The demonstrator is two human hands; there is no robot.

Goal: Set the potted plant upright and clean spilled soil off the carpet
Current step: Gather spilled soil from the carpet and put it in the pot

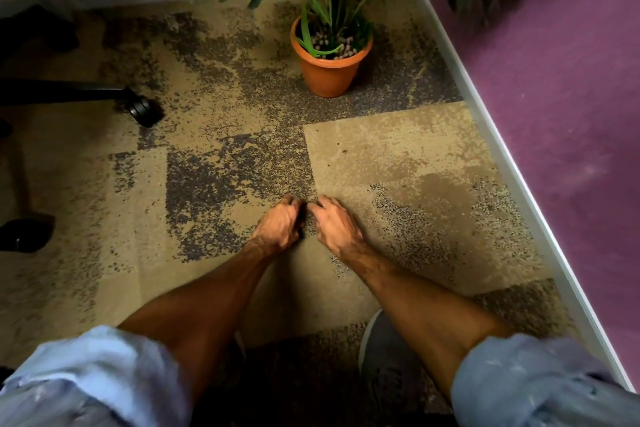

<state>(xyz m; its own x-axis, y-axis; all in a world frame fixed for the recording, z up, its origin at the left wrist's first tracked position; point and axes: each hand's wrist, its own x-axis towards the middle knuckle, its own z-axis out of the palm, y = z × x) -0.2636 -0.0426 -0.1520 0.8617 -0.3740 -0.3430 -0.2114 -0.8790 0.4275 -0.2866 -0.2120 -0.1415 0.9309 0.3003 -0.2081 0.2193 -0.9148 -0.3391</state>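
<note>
The potted plant stands upright near the back corner in its terracotta pot (327, 74), with pale pebbles around the green stems. Both hands rest on the carpet (381, 149) well in front of the pot. My left hand (280, 224) and my right hand (334, 224) lie palm down, side by side, fingers curled inward with the fingertips almost meeting. A small dark patch (304, 220) sits between them; whether it is soil or shadow is unclear. The carpet's own dark speckled pattern makes loose soil hard to pick out.
An office chair's black leg and caster (142, 111) stand at the left, with another dark foot (24, 230) lower down. A purple wall (554, 114) with a pale skirting strip runs along the right. My grey shoe (384, 350) is under my right forearm.
</note>
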